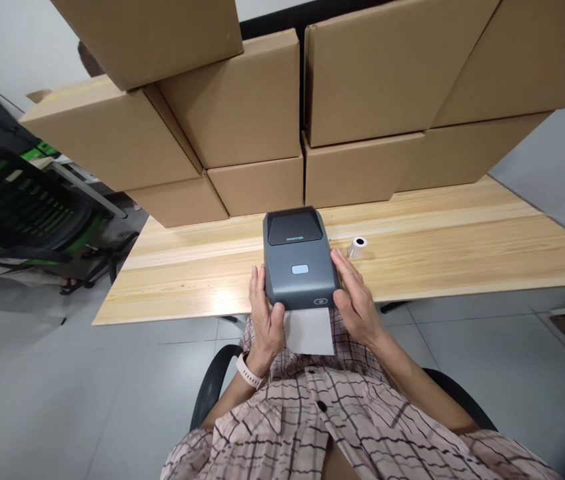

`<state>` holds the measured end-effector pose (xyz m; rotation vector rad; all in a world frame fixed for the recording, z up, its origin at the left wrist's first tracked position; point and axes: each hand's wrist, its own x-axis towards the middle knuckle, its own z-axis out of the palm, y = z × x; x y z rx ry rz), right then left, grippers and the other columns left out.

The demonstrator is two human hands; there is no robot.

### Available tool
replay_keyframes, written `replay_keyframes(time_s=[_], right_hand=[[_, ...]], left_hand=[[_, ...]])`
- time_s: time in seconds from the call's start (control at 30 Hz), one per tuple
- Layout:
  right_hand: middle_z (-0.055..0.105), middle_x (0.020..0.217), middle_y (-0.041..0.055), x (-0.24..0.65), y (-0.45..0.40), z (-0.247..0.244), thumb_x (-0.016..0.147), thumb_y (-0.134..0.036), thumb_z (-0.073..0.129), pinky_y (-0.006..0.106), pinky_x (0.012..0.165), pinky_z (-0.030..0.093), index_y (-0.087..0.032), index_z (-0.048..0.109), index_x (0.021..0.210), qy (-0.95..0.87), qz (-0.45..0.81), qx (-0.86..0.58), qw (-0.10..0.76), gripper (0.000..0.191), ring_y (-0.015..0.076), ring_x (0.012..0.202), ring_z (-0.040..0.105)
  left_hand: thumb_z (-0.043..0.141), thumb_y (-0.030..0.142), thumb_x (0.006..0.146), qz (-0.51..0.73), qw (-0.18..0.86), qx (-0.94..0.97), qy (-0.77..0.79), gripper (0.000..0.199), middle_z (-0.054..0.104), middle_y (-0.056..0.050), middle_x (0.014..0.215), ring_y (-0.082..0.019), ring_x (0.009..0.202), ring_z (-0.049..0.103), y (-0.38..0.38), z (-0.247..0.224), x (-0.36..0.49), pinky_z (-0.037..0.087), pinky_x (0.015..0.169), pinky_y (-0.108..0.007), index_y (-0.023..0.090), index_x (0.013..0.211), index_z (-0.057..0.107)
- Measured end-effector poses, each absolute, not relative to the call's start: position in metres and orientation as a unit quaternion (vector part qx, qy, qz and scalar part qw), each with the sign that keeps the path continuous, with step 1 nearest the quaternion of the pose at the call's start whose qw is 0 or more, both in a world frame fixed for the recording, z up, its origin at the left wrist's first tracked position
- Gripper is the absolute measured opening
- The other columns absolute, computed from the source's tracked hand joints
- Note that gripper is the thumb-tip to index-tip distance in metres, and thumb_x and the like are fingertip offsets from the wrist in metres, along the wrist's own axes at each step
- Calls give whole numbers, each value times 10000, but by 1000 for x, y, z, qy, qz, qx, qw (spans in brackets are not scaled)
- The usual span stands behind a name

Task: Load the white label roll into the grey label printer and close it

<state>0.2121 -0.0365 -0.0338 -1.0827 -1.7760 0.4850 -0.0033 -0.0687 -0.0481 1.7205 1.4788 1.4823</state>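
A dark grey label printer [298, 288] sits at the front edge of the wooden table, its darker lid window toward the back and a light button on top. Blank white paper [310, 333] sticks out of its front and hangs past the table edge. My left hand [266, 320] grips the printer's left side, thumb at the front corner. On the opposite side, my right hand [357, 303] presses against the printer, fingers along its side and thumb near the front corner. Just beyond my right fingertips stands a small white paper roll [357, 247] with a dark core.
Stacked cardboard boxes [257, 100] form a wall along the back of the wooden table [462, 247]. A black office chair [17, 207] stands at the left, where part of another person's foot [70, 287] shows. I sit in a chair with black armrests [215, 383].
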Motion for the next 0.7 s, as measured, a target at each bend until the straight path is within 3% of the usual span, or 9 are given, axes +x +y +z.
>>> replay_keyframes(time_s=[0.23,0.37,0.43,0.57,0.7], right_hand=[[445,1705,74,217,-35,-25,1099,-571,311,593,1294,394,-315,307,1705,-749,177,-442,460,657,314,1597,401],[368,1747,77,218,-31,-12,1094,-622,255,608,1303,363,-331,222,1725,-762,173,-434,448,695,327,1626,339],[295,1776,100,216,-22,3,1076,-676,225,636,1311,326,-315,138,1737,-774,160,-413,453,758,348,1643,289],[242,1788,106,206,17,46,1038,-754,150,644,1331,263,-315,104,1726,-788,99,-375,478,817,358,1654,246],[371,1721,92,193,78,80,1067,-701,71,589,1283,369,-342,114,1710,-771,82,-392,496,737,327,1590,392]], left_hand=[[277,680,1066,502,118,664,541,745,370,-117,1750,-302,1685,192,-62,-38,-10,12,1371,-588,268,1683,338],[189,718,1056,528,125,659,521,758,514,-85,1665,-288,1650,308,-52,-26,-13,-16,1383,-554,302,1651,407],[203,734,1049,563,150,636,505,758,544,-84,1639,-287,1612,390,-42,-13,-14,29,1388,-544,318,1656,389],[336,735,1038,633,208,579,471,721,537,-88,1633,-288,1525,517,-11,14,-21,332,1311,-499,340,1638,396],[495,598,1049,649,257,548,461,594,683,-121,1465,-263,1486,552,21,17,-28,366,1288,-480,274,1545,523]])
